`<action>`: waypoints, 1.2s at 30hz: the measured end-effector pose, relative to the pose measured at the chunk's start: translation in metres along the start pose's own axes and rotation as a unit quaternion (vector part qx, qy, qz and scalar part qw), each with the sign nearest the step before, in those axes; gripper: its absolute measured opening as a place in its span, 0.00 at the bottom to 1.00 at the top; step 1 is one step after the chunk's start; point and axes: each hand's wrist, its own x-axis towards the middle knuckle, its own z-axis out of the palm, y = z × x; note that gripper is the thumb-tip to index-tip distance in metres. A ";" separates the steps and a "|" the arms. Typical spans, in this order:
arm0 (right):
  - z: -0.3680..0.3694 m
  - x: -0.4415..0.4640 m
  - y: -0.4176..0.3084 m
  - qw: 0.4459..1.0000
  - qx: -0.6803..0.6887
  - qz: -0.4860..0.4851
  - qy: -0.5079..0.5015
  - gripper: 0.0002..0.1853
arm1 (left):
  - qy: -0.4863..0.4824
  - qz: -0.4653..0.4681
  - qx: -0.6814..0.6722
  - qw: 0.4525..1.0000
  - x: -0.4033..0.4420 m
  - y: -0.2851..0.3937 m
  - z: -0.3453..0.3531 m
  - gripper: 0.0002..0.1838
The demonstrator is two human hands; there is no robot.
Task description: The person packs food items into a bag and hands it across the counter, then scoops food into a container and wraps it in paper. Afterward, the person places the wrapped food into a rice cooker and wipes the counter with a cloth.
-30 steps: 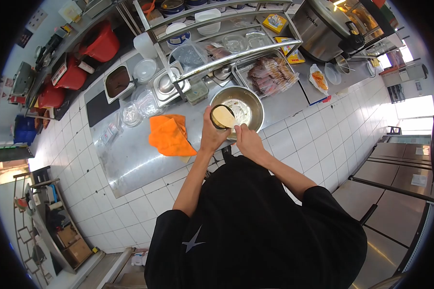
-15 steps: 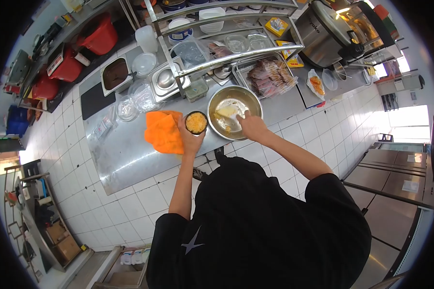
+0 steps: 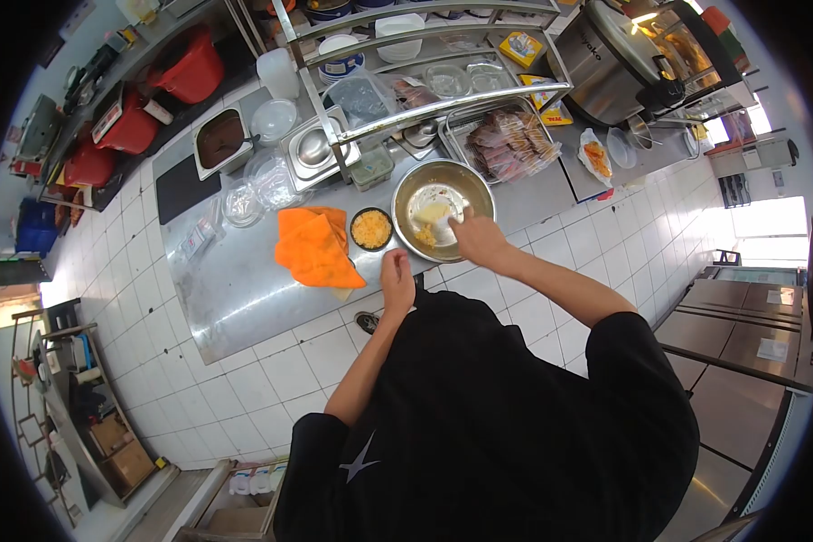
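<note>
A steel mixing bowl (image 3: 488, 191) stands at the counter's front edge with some yellow food at its bottom. My right hand (image 3: 479, 238) reaches over its near right rim, closed on a pale spatula (image 3: 434, 212) whose blade rests inside. Just left of the bowl sits a small black bowl (image 3: 370, 229) full of shredded orange-yellow food. Below that, at the counter edge, is my left hand (image 3: 397, 278), apart from both bowls. Its fingers are curled together and nothing shows in them. An orange cloth (image 3: 314, 246) lies further left.
Behind the mixing bowl, a tray (image 3: 452, 144) holds packed sliced meat. A metal rack (image 3: 443, 110) rises over the counter's back. Clear lids (image 3: 266, 181), a pan of brown sauce (image 3: 220, 140) and a black board (image 3: 188, 197) lie left. A big cooker (image 3: 596, 68) stands right.
My left hand has let go of the small black bowl, leaving it on the counter, and drawn back toward me and right. The spatula has shifted within the mixing bowl.
</note>
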 end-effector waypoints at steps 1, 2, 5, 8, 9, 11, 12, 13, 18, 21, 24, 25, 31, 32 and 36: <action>0.006 0.014 0.008 0.999 0.001 0.030 0.026 0.12 | -0.008 -0.089 -0.112 0.990 0.007 -0.003 0.012 0.10; 0.013 0.022 0.014 0.997 0.000 0.058 0.053 0.12 | -0.015 -0.174 -0.223 0.959 0.013 -0.001 0.022 0.10; 0.036 0.016 0.015 0.997 0.015 0.048 0.058 0.16 | 0.039 -0.226 -0.331 0.915 0.030 0.012 0.034 0.11; 0.023 -0.018 -0.004 0.997 0.035 -0.027 -0.059 0.16 | 0.025 -0.203 -0.338 0.919 0.035 0.003 0.031 0.08; 0.019 -0.019 -0.005 0.998 0.040 -0.015 -0.038 0.16 | 0.026 -0.202 -0.333 0.921 0.035 -0.001 0.031 0.08; 0.014 -0.012 -0.005 0.999 0.051 0.011 0.005 0.17 | 0.026 -0.202 -0.319 0.926 0.034 -0.002 0.030 0.07; 0.012 -0.003 -0.002 0.997 0.044 0.026 0.050 0.16 | 0.025 -0.197 -0.317 0.928 0.032 0.000 0.031 0.05; 0.021 -0.001 0.001 0.997 0.048 0.018 0.054 0.16 | 0.022 -0.188 -0.312 0.931 0.029 0.001 0.032 0.04; 0.040 -0.025 -0.007 0.995 0.072 -0.065 -0.035 0.13 | 0.004 -0.169 -0.266 0.949 0.035 0.009 0.031 0.03; 0.012 -0.034 -0.001 0.995 0.093 -0.033 -0.007 0.07 | -0.011 -0.150 -0.201 0.968 0.032 0.031 0.031 0.04; 0.002 -0.022 0.013 0.996 0.047 0.069 0.012 0.06 | -0.022 -0.116 -0.164 0.979 0.030 0.025 0.035 0.05; 0.001 -0.024 0.006 0.997 0.054 0.059 -0.005 0.06 | -0.025 -0.100 -0.148 0.984 0.030 0.031 0.035 0.05; -0.031 -0.023 -0.037 0.988 0.132 0.036 -0.066 0.14 | -0.038 -0.117 -0.183 0.975 0.020 0.058 0.037 0.07; -0.035 -0.014 -0.037 0.986 0.140 0.043 -0.083 0.18 | -0.049 -0.118 -0.182 0.975 0.020 0.057 0.036 0.07; -0.045 0.016 -0.039 0.984 0.160 0.053 -0.057 0.21 | -0.052 -0.067 -0.179 0.980 0.012 0.061 0.039 0.07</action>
